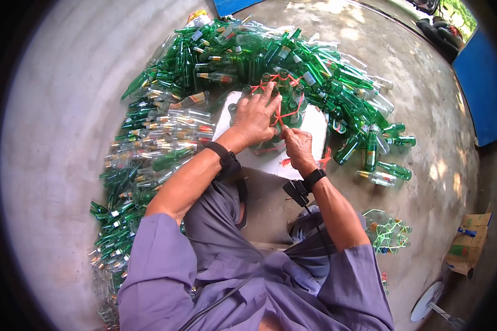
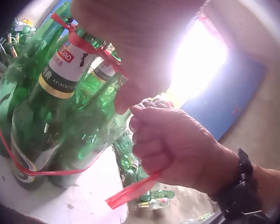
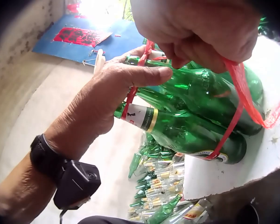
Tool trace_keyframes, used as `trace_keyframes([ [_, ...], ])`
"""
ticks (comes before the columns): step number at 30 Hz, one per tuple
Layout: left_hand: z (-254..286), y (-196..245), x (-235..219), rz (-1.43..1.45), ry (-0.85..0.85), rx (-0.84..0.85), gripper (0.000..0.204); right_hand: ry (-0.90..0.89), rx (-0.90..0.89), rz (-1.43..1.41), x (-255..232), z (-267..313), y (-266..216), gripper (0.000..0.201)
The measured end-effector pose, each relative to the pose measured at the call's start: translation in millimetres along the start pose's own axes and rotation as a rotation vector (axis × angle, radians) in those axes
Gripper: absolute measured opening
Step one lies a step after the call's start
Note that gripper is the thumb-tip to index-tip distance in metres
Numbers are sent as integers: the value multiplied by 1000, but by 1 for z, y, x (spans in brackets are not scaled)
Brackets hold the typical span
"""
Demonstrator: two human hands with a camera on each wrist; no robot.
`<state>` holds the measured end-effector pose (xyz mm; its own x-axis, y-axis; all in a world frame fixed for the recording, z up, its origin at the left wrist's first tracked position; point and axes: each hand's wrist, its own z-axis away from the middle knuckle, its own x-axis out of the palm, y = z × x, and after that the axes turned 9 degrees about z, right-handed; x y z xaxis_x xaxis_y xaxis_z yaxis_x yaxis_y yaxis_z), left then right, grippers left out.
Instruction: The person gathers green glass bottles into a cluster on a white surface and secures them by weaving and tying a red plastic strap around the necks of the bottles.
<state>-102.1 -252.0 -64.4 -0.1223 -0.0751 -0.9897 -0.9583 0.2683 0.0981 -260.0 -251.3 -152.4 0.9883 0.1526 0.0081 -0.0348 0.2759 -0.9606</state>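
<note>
Green glass bottles (image 1: 295, 117) stand upright in a tight cluster on a white-topped stand (image 1: 259, 161). Red plastic twine (image 2: 81, 171) loops round their lower bodies, and more of it crosses between the necks. My left hand (image 1: 254, 120) rests over the bottle tops with fingers spread, its thumb lying straight across the necks in the right wrist view. Close beside it, my right hand (image 1: 299, 146) pinches the twine at the cluster's near side, fingers curled. A loose twine tail (image 2: 130, 191) hangs below that fist in the left wrist view.
A large heap of green and clear bottles (image 1: 188, 60) curves round the stand's far and left sides. Several loose bottles (image 1: 378, 157) lie to the right. Further back stand a bundle in pale green twine (image 1: 389, 234) and a cardboard box (image 1: 468, 243).
</note>
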Motion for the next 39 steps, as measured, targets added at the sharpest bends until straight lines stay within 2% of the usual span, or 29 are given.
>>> trace_keyframes([
  [2,1,0,-1,19,2,-14,92,-15,-13,127,-4,1,-1,37],
  [13,-1,4,5,12,35,-35,93,0,1,61,-8,14,0,34],
  [15,-1,3,5,4,31,-42,92,-16,-67,103,-10,13,1,34],
  [19,-2,3,7,33,39,-55,88,-41,18,127,-10,21,-2,35],
  [21,-3,4,6,39,39,-57,87,-35,-46,168,-10,21,2,35],
  [23,-3,2,6,38,37,-62,86,-16,16,73,-9,24,1,35],
  [25,-4,4,5,38,25,-68,85,-26,-22,89,-13,24,0,35],
  [27,-3,4,4,40,27,-70,85,-16,35,131,-16,26,-1,36],
  [29,-2,4,5,37,27,-68,83,-12,9,111,-17,28,-5,37],
  [32,-3,4,6,56,29,-74,81,19,-37,233,-23,27,-11,39],
  [34,-1,5,5,67,49,-66,80,67,-230,393,-28,28,-19,38],
  [39,-1,6,1,80,87,-62,76,44,-240,542,-31,34,-24,40],
])
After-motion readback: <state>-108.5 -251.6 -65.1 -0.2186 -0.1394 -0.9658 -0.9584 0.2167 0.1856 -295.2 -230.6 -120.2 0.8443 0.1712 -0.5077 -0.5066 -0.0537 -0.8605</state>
